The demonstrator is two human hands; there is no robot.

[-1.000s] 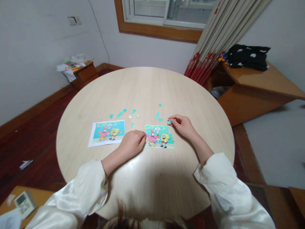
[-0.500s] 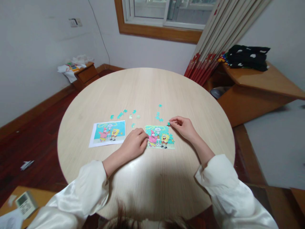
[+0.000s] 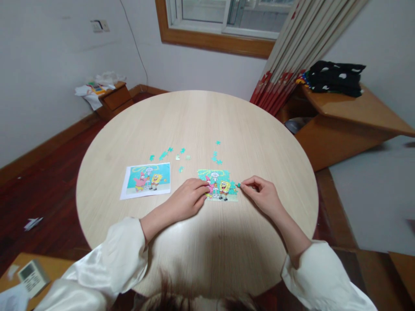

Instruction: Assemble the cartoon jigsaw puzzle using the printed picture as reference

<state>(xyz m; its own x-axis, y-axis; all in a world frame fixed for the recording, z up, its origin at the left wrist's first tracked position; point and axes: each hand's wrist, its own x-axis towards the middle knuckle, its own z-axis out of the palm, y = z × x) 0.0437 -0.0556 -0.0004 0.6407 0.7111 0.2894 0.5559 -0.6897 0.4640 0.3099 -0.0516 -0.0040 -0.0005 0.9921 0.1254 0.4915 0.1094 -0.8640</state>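
A partly joined jigsaw puzzle (image 3: 223, 177) with cartoon characters lies in front of me; its right edge is uneven. My left hand (image 3: 188, 198) rests over the puzzle's left part, fingers laid on it and covering some of the pink figure. Between thumb and forefinger, my right hand (image 3: 264, 196) pinches a small teal puzzle piece (image 3: 239, 185) at the puzzle's right edge. Whether that piece touches the puzzle I cannot tell. Left of my hands is a printed reference picture (image 3: 149, 180) showing the same scene.
Several loose teal pieces (image 3: 164, 155) lie behind the picture, and others (image 3: 214, 159) behind the puzzle. All rest on a round wooden table (image 3: 201, 116). A wooden cabinet (image 3: 350, 125) with dark cloth stands right; a remote-like device (image 3: 33, 277) sits at lower left.
My right hand has come nearer to me and slightly right with the piece, from the puzzle's upper right corner to its right side. My left hand has shifted right, further over the puzzle.
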